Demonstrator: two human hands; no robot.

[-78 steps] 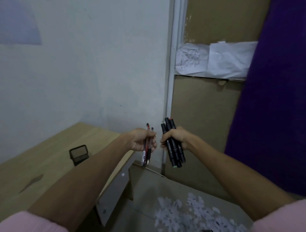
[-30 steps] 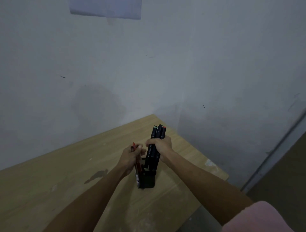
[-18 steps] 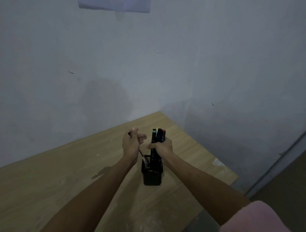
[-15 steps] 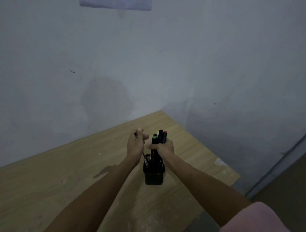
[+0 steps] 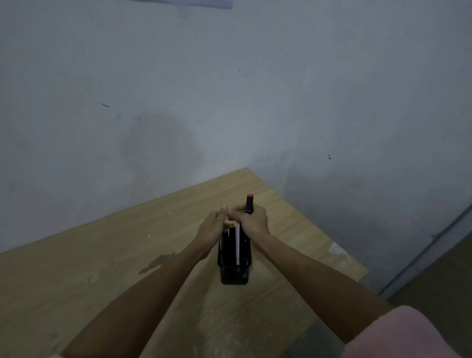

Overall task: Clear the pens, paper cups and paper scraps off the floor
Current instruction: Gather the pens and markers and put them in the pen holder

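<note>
A black mesh pen holder (image 5: 234, 270) stands on the wooden table (image 5: 107, 255) near its right corner. Several dark markers and thin pens (image 5: 231, 240) stand inside it. My right hand (image 5: 254, 221) grips a black marker with a red cap (image 5: 249, 203) that sticks up above the holder's right side. My left hand (image 5: 212, 230) lies against the holder's left side with its fingers over the pen tops and touching the right hand's fingers. What the left fingers hold is hidden.
A grey-white wall rises right behind the table, with a sheet of paper (image 5: 184, 3) at the top edge of view. The table's right edge drops to the floor by a door frame (image 5: 429, 253).
Both hands carried pens from the doorway to the table. The markers have sunk into the holder, and only the red-capped one still stands above my right hand.
</note>
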